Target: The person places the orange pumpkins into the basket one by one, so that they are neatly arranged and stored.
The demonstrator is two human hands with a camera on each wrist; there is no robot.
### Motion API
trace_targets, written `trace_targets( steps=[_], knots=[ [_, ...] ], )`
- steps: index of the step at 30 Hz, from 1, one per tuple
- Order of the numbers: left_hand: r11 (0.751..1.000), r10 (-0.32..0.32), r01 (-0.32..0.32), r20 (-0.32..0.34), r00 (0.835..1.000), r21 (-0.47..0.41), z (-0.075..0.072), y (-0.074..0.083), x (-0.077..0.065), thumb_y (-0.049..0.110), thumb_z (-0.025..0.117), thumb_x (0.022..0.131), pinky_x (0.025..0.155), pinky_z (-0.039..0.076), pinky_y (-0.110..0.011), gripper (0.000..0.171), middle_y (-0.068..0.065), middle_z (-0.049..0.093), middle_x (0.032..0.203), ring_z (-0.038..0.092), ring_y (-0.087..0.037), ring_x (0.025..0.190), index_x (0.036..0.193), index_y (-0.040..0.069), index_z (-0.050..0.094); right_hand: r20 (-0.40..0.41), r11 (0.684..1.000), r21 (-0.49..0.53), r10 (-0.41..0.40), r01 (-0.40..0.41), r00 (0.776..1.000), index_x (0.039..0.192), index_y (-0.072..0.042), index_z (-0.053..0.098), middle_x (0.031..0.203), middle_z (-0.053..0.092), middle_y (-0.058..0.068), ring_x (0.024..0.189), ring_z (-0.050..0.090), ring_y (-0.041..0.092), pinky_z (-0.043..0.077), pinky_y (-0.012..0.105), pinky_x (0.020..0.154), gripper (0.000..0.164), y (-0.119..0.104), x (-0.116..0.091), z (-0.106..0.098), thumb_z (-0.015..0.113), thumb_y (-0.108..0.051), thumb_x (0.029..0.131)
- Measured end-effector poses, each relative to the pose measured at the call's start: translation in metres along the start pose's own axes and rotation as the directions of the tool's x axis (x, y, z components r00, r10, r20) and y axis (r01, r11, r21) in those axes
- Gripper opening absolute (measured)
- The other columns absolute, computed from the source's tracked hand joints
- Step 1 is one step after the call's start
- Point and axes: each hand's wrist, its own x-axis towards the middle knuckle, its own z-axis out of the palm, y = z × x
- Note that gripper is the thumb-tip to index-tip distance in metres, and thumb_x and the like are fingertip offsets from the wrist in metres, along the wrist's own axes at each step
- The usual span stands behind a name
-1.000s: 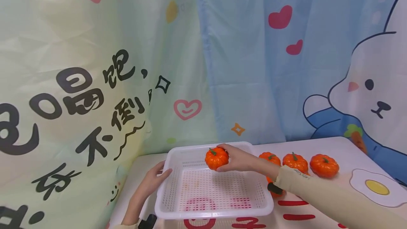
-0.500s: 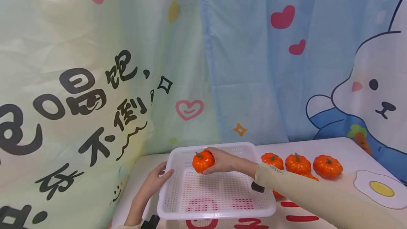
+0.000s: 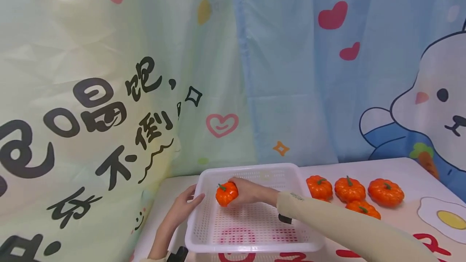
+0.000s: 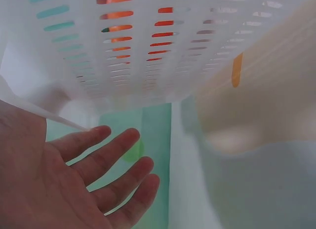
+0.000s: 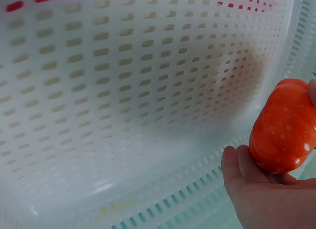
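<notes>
My right hand (image 3: 251,192) grips a small orange pumpkin (image 3: 226,194) with a green stem, low over the left part of a white perforated plastic basket (image 3: 255,248). In the right wrist view, fingers lie under the glossy pumpkin (image 5: 282,126) and a fingertip shows at its far side; the basket floor is bare beside it. My left hand (image 3: 183,207) is at the basket's left rim, thumb over the edge. The left wrist view has the fingers of this hand (image 4: 94,184) straight and spread outside the basket wall (image 4: 143,86), while its thumb is hidden.
Several more orange pumpkins (image 3: 350,189) sit on the table to the right of the basket, partly behind the right sleeve (image 3: 327,217). The printed tablecloth (image 3: 407,173) reaches back to a patterned curtain (image 3: 291,72) behind the basket.
My right hand has carried the pumpkin leftward and lower into the basket. The left hand stays at the left rim. The whole head view has shifted slightly.
</notes>
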Motion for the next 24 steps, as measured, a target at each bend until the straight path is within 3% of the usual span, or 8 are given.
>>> trace_targets(
  steps=[6,24],
  knots=[
    [1.0,0.013,-0.013,0.002,1.0,0.003,0.002,0.002,0.001,0.037,0.066,0.096,0.086,0.06,-0.051,0.055,-0.019,0.063,0.135,0.059,-0.041,0.121,0.143,0.01,0.054,0.031,0.999,0.006,0.035,-0.036,0.999,0.137,0.002,0.045,0.124,0.061,0.008,0.112,0.061,0.024,0.051,0.044,0.105,0.075,0.0,0.004,0.006,0.085,-0.022,0.077],
    [1.0,0.004,-0.004,0.003,1.0,-0.013,0.0,-0.002,0.0,0.037,0.065,0.096,0.082,0.062,-0.048,0.055,-0.018,0.063,0.134,0.06,-0.041,0.121,0.144,0.012,0.053,0.041,0.995,0.055,0.081,-0.083,0.996,0.146,0.0,0.036,0.136,0.054,0.012,0.123,0.056,0.029,0.046,0.05,0.111,0.085,0.006,0.003,0.028,0.085,-0.022,0.08]
  ],
)
